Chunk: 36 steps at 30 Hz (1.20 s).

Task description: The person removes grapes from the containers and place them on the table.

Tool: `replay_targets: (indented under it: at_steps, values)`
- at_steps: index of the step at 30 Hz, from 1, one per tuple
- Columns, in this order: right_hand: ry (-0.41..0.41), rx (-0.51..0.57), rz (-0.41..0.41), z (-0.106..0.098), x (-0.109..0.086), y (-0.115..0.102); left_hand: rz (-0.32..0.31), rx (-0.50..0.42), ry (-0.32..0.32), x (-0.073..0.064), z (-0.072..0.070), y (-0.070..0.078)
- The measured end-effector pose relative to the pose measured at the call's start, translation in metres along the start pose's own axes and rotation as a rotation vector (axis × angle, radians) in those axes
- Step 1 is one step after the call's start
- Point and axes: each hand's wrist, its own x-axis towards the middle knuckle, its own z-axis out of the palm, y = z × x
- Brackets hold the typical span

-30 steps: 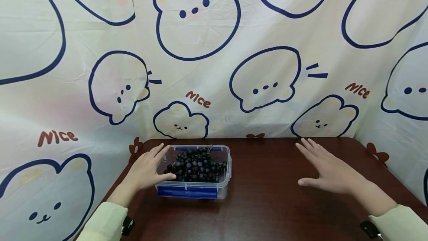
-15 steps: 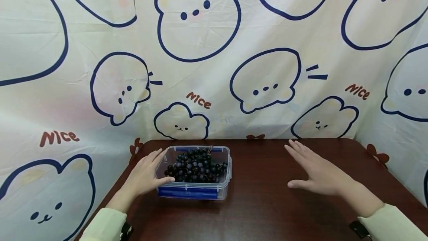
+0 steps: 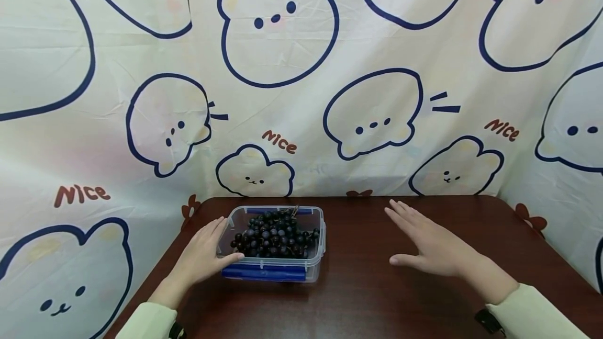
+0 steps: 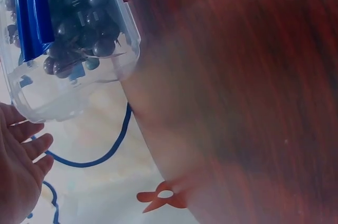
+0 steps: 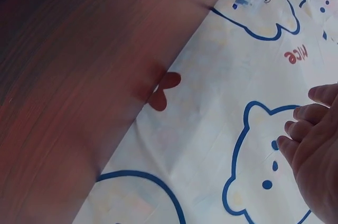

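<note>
A clear plastic container point(image 3: 314, 271) with blue clips stands left of the middle of the table, its top uncovered. Dark grapes point(image 3: 278, 234) are heaped inside, with a bit of stem poking up at the back. At the container's left side is my left hand point(image 3: 200, 252), fingers extended and thumb toward the front left corner; whether it touches the wall I cannot tell. My right hand point(image 3: 433, 242) hovers over the right half of the table, apart from the container, its fingers straight and thumb spread. In the left wrist view, the grapes point(image 4: 79, 18) show through the container wall.
The dark brown wooden table point(image 3: 358, 297) reaches back to a pale cloth backdrop point(image 3: 311, 109) printed with blue-outlined cartoon animals. That cloth also hangs along the left and right sides. Bare tabletop lies between the container and my right hand.
My right hand has moved left, toward the container. The left hand has shifted slightly down and left beside it. Container and grapes stay in place.
</note>
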Motion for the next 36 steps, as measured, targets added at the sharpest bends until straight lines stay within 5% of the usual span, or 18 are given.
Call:
replay_targets:
  at_steps: [36]
  values:
    - [-0.052, 0.061, -0.204, 0.022, 0.063, -0.057, -0.042, 0.042, -0.061, -0.008, 0.004, -0.002]
